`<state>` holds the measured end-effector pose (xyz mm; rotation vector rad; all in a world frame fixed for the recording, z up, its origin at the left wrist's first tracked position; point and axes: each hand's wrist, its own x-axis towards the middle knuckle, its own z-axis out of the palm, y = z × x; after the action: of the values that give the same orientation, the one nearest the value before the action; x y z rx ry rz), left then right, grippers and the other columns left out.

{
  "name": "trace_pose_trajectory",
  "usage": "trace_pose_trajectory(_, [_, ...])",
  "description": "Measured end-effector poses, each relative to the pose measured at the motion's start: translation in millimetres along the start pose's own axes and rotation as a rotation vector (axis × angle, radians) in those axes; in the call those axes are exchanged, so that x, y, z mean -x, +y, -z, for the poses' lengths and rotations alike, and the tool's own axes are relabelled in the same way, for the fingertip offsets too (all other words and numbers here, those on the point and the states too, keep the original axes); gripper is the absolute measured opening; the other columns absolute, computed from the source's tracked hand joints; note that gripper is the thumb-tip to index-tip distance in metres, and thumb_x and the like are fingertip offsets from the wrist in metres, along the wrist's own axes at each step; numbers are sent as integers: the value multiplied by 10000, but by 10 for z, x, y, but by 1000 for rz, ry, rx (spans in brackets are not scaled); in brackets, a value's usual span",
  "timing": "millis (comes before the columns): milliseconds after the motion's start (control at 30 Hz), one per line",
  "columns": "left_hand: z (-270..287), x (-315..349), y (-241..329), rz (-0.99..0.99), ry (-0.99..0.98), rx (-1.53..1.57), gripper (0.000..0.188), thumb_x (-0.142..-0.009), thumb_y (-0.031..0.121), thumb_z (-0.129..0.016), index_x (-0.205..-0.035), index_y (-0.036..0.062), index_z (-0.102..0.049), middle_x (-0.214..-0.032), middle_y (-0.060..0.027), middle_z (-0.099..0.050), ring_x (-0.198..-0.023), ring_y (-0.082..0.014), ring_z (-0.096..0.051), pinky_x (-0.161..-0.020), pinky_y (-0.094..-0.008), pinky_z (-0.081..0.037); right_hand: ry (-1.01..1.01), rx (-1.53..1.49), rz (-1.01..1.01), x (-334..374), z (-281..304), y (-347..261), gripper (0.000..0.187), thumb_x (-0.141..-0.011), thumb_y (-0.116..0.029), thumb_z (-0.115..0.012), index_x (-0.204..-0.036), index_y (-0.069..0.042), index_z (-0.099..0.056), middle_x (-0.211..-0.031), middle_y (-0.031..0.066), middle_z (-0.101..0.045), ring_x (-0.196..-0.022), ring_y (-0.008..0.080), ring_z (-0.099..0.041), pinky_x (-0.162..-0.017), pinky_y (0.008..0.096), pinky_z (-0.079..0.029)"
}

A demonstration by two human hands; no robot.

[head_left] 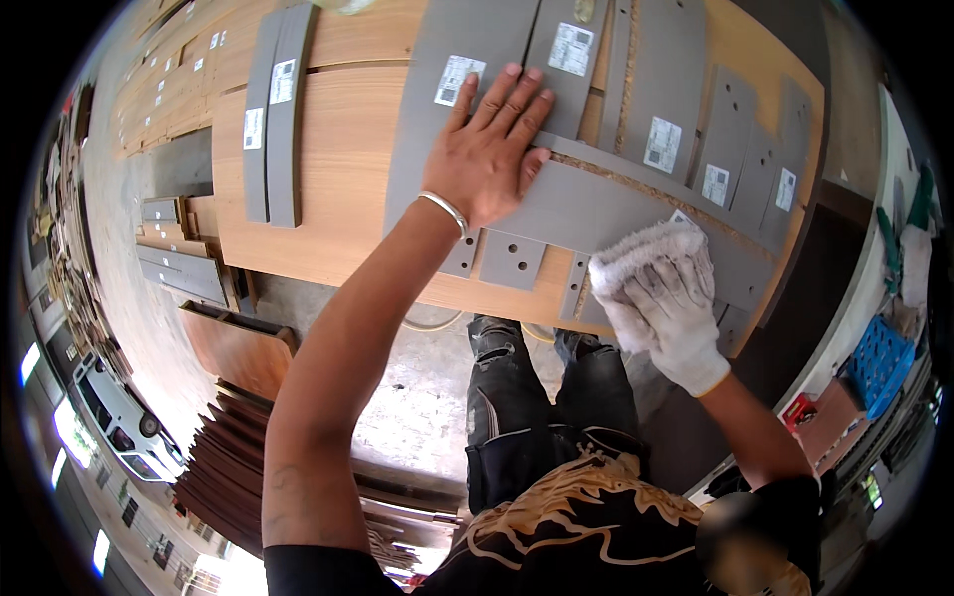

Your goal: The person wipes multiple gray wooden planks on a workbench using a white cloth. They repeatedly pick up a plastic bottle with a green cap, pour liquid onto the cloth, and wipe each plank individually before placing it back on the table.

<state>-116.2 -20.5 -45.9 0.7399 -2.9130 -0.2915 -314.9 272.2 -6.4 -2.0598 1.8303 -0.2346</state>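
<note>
My bare left hand (489, 164), a silver bangle at its wrist, lies flat with fingers spread on grey boards. The fingertips reach between two white labels. Beneath and to its right runs a long grey panel (616, 201) with a raw chipboard edge. My right hand (681, 313), in a white knit glove, presses a fluffy white cloth (621, 266) onto that panel's near right part. The cloth partly covers a label (682, 219). Small drilled grey pieces (511, 260) sit along the near edge, close to my body.
Labelled grey boards (668, 99) spread over the wood-coloured worktop (328, 169). Two narrow grey strips (281, 129) lie to the left. Brown panels (234, 467) are stacked at lower left, near a wooden piece (234, 348). A blue plastic basket (880, 363) stands at far right.
</note>
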Motion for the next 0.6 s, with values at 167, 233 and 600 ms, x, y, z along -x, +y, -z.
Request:
trace_pose_trajectory(167, [11,-62,6,-19,-21,-2,574,-1075,357,-480,-1589,104,-447,-1711,-71,-344,-1609,-286,-239,-1313,-515,-153,160,-174,54,-969,-327,-613,436,-924,-234,-639,-1333,-95,-698,-1427,116,-639,-1434,298,-498,-1272,540,-277])
trace_pose_trajectory(233, [30,-29,-41,-25,-31,0,567,-1080,351,-474,-1586,98,-451,-1706,-77,-354,-1608,-299,-242,-1307,-528,-160,169,-224,129,-992,-384,-632,486,-907,-215,-640,-1379,-104,-676,-1479,104,-601,-1474,277,-460,-1288,522,-254])
trace_pose_trajectory(600, [-12,-68,-16,-52,-3,-18,552,-1097,360,-438,-1572,80,-468,-1702,-88,-363,-1600,-327,-257,-1296,-539,-180,258,-177,32,-981,-468,-735,457,-895,-212,-659,-1340,-117,-705,-1485,73,-622,-1493,264,-446,-1292,522,-252])
